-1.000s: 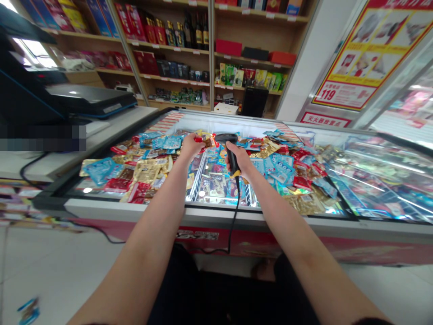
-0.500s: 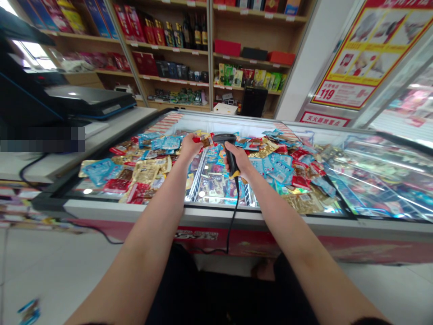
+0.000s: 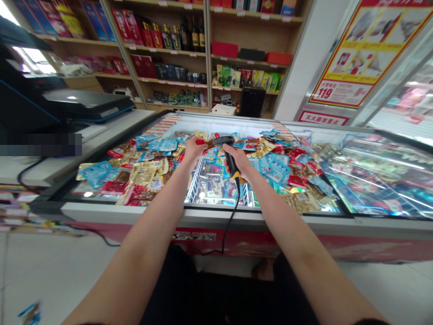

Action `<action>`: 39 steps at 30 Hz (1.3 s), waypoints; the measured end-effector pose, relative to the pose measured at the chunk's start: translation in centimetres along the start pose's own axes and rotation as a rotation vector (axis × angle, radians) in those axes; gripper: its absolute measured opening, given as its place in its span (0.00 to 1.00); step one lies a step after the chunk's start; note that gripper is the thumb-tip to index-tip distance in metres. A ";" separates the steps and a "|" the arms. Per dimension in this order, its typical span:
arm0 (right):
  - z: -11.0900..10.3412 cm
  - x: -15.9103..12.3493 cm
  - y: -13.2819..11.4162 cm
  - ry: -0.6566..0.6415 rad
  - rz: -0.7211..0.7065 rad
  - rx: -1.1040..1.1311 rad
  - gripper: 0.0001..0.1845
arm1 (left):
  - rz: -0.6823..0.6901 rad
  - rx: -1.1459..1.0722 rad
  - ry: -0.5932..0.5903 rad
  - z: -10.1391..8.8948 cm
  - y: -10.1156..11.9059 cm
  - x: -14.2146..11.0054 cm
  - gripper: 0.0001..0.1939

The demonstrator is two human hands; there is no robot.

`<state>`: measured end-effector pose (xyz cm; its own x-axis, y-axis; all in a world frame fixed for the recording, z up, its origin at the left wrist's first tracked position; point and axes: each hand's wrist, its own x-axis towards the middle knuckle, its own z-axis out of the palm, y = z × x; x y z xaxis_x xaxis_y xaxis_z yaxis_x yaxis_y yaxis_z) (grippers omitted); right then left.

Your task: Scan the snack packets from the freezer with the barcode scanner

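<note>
My right hand [image 3: 237, 160] is wrapped round the handle of a black and yellow barcode scanner [image 3: 230, 163], whose cable hangs down over the freezer's front. Just left of the scanner's head, my left hand [image 3: 193, 150] pinches a small red snack packet [image 3: 200, 142], partly hidden by the fingers. Both hands are above the glass top of a chest freezer [image 3: 122, 212]. Piles of blue, gold and red snack packets lie on the glass to the left [image 3: 149, 174] and to the right [image 3: 275, 167]. Between the piles, a white wire basket [image 3: 195, 178] shows through the glass.
A counter [image 3: 135, 122] with a black scale [image 3: 93, 101] and a dark machine stands at the left. Behind the freezer rise wooden shelves [image 3: 189, 52] of boxes and bottles. One packet [image 3: 30, 313] lies on the floor at lower left.
My left hand has shifted slightly to the right, turning the packet near the scanner's head. The right hand keeps hold of the scanner almost in place.
</note>
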<state>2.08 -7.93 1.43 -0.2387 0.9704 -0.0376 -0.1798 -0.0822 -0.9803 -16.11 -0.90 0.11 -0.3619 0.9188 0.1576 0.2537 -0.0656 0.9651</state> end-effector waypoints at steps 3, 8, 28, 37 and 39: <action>-1.3 -0.3 -0.5 0.029 -0.016 0.017 0.23 | -0.041 -0.095 -0.059 1.8 0.7 -1.0 0.13; -4.7 -1.3 -2.0 0.171 -0.123 0.052 0.21 | -0.063 -0.191 -0.071 5.4 2.1 -2.5 0.14; -9.6 -2.1 -3.1 0.536 -0.273 0.041 0.26 | 0.546 0.338 -0.250 13.5 3.2 -5.5 0.06; -7.4 -2.1 -2.5 0.415 -0.255 0.088 0.22 | 0.448 0.492 -0.124 8.7 1.7 -3.6 0.09; -6.2 -1.8 -2.4 0.369 -0.238 0.076 0.22 | 0.412 0.544 -0.080 6.8 1.3 -2.7 0.10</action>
<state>8.83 -8.04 2.68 0.1720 0.9792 0.1075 -0.2613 0.1506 -0.9534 -8.66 -0.84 -0.53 -0.0777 0.8881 0.4530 0.7785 -0.2298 0.5841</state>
